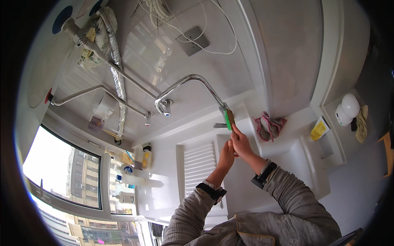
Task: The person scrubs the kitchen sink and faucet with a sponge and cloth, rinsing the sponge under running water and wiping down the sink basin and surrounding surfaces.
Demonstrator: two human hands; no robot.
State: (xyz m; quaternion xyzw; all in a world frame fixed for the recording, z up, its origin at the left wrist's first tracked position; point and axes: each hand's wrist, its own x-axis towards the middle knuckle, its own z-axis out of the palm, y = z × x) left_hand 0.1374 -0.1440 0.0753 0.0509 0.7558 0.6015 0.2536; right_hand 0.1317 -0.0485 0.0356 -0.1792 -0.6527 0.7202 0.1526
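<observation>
My right hand [241, 144] grips a brush [231, 119] with green bristles and a brown back. Its bristle end is up against the lower end of a chrome swan-neck faucet [193, 77], seemingly touching it. My left hand [226, 156] is pressed close to the right one, with its fingers closed around the lower part of the handle, which is mostly hidden. A metal lever [219, 125] sticks out just left of the bristles. Below both hands lies a white laundry basin [238, 175] with a ribbed washboard [199, 166] at its left.
A crumpled grey-and-pink cloth [269, 126] lies on the ledge right of the faucet. Several bottles [126, 196] and a soap container [147, 159] line the windowsill side. A yellow-labelled packet [320, 129] and a white bottle [347, 109] stand at right. White cables [197, 40] hang near a wall socket [193, 41].
</observation>
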